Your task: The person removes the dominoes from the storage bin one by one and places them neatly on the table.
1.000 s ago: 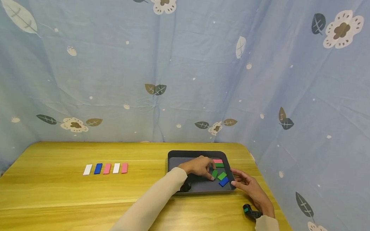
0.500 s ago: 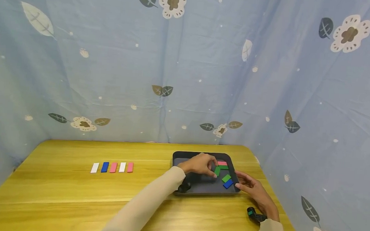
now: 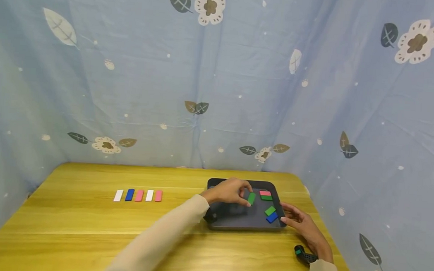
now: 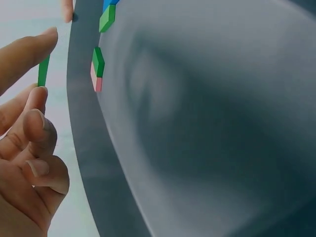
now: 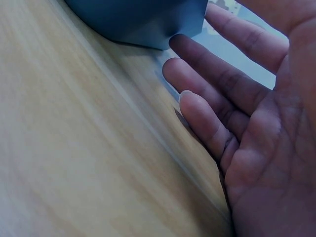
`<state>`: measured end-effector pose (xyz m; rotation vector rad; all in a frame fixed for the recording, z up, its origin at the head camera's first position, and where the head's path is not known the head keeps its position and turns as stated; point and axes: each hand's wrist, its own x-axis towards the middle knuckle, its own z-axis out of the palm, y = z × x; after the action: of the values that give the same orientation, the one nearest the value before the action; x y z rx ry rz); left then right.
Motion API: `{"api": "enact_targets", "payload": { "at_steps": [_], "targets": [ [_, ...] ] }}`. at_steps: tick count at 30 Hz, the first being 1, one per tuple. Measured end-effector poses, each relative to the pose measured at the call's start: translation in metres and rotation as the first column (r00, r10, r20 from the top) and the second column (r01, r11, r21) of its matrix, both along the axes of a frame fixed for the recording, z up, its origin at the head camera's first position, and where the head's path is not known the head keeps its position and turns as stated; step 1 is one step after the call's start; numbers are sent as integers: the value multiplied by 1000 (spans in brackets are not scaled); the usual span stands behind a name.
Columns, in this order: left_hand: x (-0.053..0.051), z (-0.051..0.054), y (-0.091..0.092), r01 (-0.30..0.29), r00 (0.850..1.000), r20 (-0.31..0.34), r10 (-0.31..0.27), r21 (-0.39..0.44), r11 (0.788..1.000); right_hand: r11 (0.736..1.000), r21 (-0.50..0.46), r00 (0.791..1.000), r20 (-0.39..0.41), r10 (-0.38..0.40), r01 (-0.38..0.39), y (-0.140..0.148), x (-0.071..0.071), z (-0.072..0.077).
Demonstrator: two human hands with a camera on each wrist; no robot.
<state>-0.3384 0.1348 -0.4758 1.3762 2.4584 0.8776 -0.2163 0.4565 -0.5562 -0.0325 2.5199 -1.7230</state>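
My left hand (image 3: 233,191) pinches a green rectangular tile (image 3: 251,198) on edge between thumb and fingers, above the dark grey tray (image 3: 235,226). In the left wrist view the green tile (image 4: 44,72) shows as a thin strip between the fingertips. Inside the tray, a pink tile (image 3: 265,193) lies against a green tile (image 3: 266,198). Nearer its right front corner, a light green tile (image 3: 270,210) adjoins a blue tile (image 3: 272,217). At the tray's right wall, my right hand (image 3: 304,227) touches the outside with loosely extended fingers; the right wrist view shows its palm facing the tray.
Left of the tray, several tiles stand in a spaced row on the wooden table (image 3: 84,227): a white tile (image 3: 118,195), a blue tile (image 3: 129,195), then pink and white ones. A patterned curtain (image 3: 160,86) hangs behind the table and along the right.
My left hand has lifted the green tile from the tray floor and drawn it slightly left. The right hand keeps its place at the tray. The head view has turned a little left.
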Motion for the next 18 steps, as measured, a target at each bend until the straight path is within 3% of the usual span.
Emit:
{"api": "enact_targets", "payload": {
  "at_steps": [18],
  "targets": [
    [0,4,-44,-7,999,-53,9,38,999,1000,3,1000,18,-7,7,-2,1,2]
  ]
}}
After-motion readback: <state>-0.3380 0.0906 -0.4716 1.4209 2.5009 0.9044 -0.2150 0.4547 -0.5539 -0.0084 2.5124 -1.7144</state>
